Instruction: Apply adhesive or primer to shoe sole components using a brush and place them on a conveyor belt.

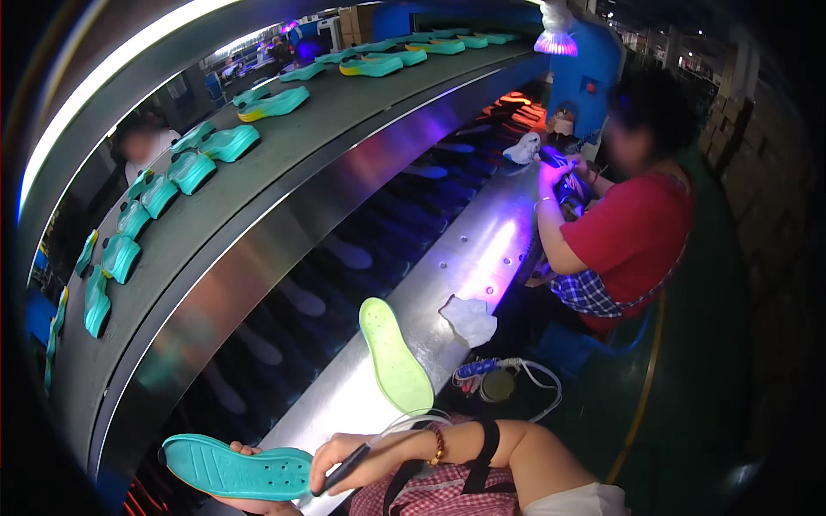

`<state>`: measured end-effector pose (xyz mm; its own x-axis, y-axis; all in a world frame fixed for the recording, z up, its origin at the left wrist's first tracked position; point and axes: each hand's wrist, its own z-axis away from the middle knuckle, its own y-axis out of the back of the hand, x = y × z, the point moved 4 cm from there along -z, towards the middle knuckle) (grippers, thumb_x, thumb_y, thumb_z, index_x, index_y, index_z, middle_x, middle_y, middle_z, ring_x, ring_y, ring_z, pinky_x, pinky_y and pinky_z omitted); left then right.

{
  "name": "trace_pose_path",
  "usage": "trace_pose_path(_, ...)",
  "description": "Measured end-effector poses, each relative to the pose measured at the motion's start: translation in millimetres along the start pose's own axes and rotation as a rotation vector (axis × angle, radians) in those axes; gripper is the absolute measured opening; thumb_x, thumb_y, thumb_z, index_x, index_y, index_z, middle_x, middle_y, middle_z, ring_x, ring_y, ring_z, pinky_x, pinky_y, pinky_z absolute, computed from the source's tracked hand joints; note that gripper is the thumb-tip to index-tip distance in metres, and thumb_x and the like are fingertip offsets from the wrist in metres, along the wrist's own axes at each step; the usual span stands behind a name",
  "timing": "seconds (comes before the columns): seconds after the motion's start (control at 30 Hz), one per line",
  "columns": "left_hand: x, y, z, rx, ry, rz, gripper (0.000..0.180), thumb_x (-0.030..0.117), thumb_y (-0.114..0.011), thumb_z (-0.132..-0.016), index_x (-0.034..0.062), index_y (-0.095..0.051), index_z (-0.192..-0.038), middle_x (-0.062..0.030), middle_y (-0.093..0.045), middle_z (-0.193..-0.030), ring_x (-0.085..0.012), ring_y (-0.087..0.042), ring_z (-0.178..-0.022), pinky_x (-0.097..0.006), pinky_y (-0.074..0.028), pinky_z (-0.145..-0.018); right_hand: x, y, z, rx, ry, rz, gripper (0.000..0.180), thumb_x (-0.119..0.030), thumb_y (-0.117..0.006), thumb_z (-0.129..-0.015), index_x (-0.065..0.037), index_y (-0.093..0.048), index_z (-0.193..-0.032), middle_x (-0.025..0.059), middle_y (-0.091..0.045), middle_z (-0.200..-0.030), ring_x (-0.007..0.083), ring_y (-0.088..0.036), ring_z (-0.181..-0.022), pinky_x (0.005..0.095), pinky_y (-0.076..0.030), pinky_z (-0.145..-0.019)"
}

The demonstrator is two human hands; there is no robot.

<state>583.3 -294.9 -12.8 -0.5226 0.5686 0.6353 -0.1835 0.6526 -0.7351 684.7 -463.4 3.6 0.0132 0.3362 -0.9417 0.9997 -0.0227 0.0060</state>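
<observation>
place: shoe factory line | evidence: conveyor belt (284,163) carrying teal shoe soles (228,143); steel workbench (456,275); seated co-worker (632,232)

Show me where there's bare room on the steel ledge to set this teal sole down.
Free: steel ledge between white cloth and the co-worker's hands. Crowded: near end, with green sole, corded tool, your right hand and left hand.
</observation>
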Motion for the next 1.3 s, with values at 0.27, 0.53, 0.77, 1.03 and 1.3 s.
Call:
trace_pose_path(0.27, -1.0, -18.9, -3.3, 0.180, -0.210, -0.035, 0.075, 0.066, -0.031, -0.082, 0.0010, -0.048, -0.115, -0.0170, -0.057, -0.099, -0.0261, -0.060, -0.082, -0.035, -0.051, -0.075, 13.0, 1.3, 0.8, 0.097, -0.054, -0.054, 0.021, -0.002, -0.066, -0.073, 0.000, -0.063, -0.094, 0.0111, -0.064, -0.090, 0.0190, -0.059, -0.088, 0.0284, -0.045, -0.080)
trace_pose_path(0.53, 1.8, -31.4, -9.7, -0.045, -0.140, 0.164, 0.069, 0.066, -0.033, -0.081, 0.0062, -0.050, -0.110, -0.0167, -0.051, -0.090, -0.0269, -0.050, -0.077, -0.040, -0.043, -0.072, 9.4, 13.4, 5.3, 0.163, -0.045, 0.084, 0.021, -0.005, -0.066, -0.073, -0.004, -0.066, -0.094, 0.0113, -0.064, -0.095, 0.0183, -0.060, -0.088, 0.0276, -0.047, -0.078)
trace_pose_path(0.77, 7.6, -42.0, 1.8, 0.223, -0.108, 0.128, 0.087, 0.074, -0.026, -0.077, 0.0005, -0.044, -0.119, -0.0231, -0.053, -0.105, -0.0333, -0.054, -0.088, -0.044, -0.045, -0.079, 3.0, 22.8, 9.5, 0.203, -0.069, -0.167, 0.021, -0.001, -0.065, -0.074, 0.000, -0.064, -0.095, 0.0156, -0.061, -0.101, 0.0226, -0.055, -0.102, 0.0317, -0.043, -0.088)
trace_pose_path(1.03, -26.7, -29.3, 32.9, -0.015, 0.096, 0.114, 0.076, 0.059, -0.037, -0.083, 0.0026, -0.029, -0.134, -0.0217, -0.042, -0.126, -0.0379, -0.045, -0.113, -0.050, -0.040, -0.092, -27.5, -1.7, 3.9, 0.156, -0.310, -0.181, 0.023, -0.001, -0.066, -0.075, 0.001, -0.064, -0.098, 0.0094, -0.066, -0.091, 0.0135, -0.061, -0.082, 0.0241, -0.049, -0.075)
trace_pose_path(1.3, -17.6, -31.4, 27.2, -0.022, 0.444, -0.077, 0.061, 0.034, -0.053, -0.084, -0.0032, -0.035, -0.128, -0.0159, -0.054, -0.112, -0.0223, -0.057, -0.097, -0.033, -0.047, -0.084, -31.2, 5.3, -1.0, -0.155, -0.025, 0.088, 0.021, -0.004, -0.066, -0.075, 0.000, -0.064, -0.095, 0.0133, -0.065, -0.096, 0.0199, -0.063, -0.089, 0.0282, -0.049, -0.079)
